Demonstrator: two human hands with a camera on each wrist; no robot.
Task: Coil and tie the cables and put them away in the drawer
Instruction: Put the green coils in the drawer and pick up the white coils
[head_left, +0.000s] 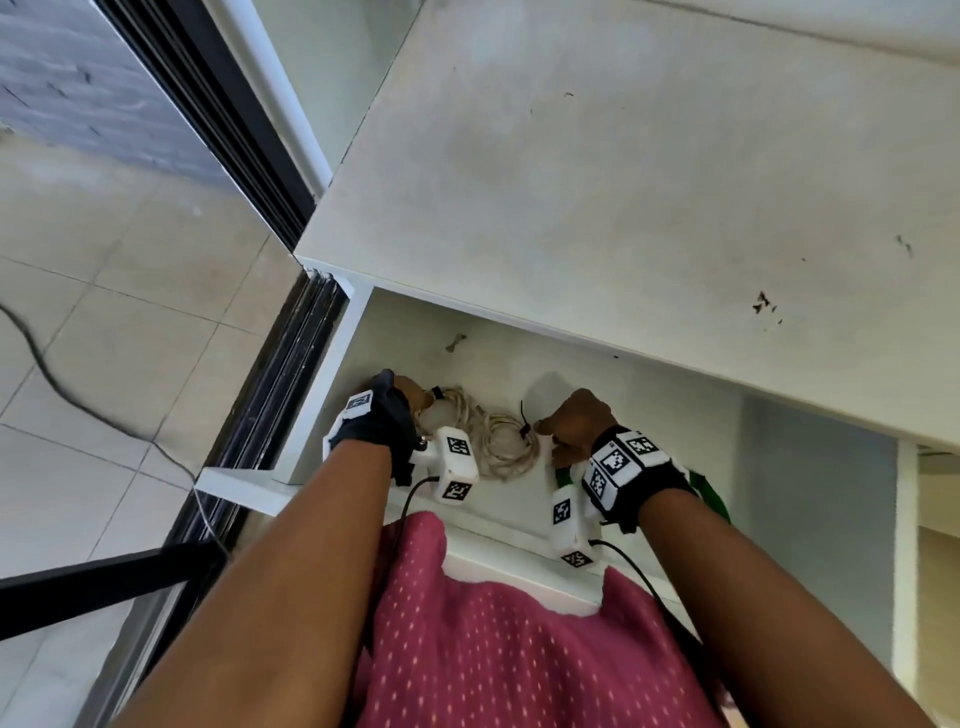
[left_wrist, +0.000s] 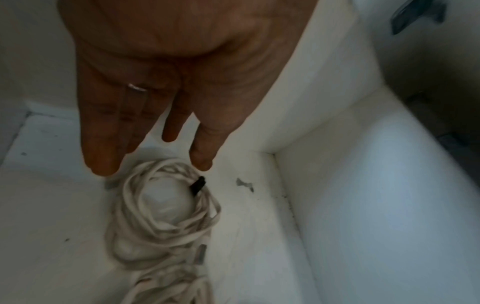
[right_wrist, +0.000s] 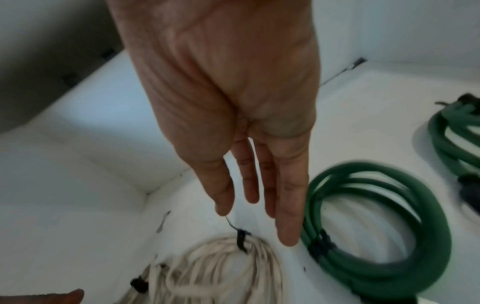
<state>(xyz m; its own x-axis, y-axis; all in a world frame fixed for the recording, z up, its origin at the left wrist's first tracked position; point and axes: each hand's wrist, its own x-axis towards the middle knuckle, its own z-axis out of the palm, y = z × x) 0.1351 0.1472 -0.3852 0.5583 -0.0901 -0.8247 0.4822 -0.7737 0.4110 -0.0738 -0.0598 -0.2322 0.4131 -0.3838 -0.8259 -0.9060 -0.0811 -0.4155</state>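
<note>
Cream cable (left_wrist: 161, 216), soft and rope-like, lies coiled and bound with black ties on the white drawer (left_wrist: 363, 195) floor beside smooth green cable coils (right_wrist: 376, 226). Left hand (left_wrist: 166, 82) and right hand (right_wrist: 233, 115) hang above with fingers straight, loosely spread, holding nothing.
</note>
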